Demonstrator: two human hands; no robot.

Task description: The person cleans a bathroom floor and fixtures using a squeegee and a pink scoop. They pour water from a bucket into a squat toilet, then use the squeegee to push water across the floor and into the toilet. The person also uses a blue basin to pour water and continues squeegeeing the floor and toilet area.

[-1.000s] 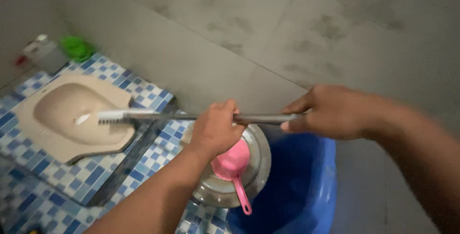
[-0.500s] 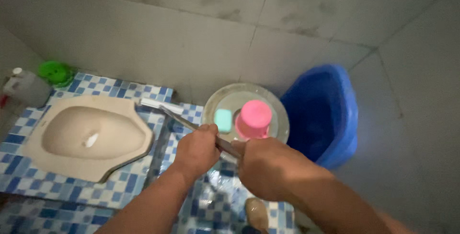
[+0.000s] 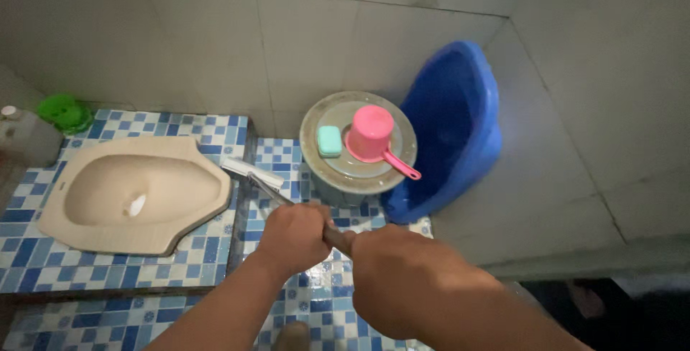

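Observation:
Both my hands grip the long handle of a scrub brush [image 3: 253, 172]. My left hand [image 3: 296, 234] holds it further down the shaft, and my right hand [image 3: 406, 283] holds the near end. The white brush head rests on the blue-and-white tiled step, by the right edge of the beige squat toilet pan [image 3: 136, 193]. Behind the brush stands a round grey lidded bucket [image 3: 357, 178]. On its lid lie an upturned pink dipper [image 3: 371, 135] and a green soap bar [image 3: 330, 141].
A blue tub [image 3: 453, 131] leans tilted against the wall corner, right of the bucket. A green cup [image 3: 63, 111] and a pale plastic jug [image 3: 25, 137] stand at the far left by the wall. Grey wall tiles rise behind and at the right.
The view has pulled back and tilted. The brush head has come off the toilet pan and moved right onto the tiled step. Both hands have stayed on the handle, now closer together.

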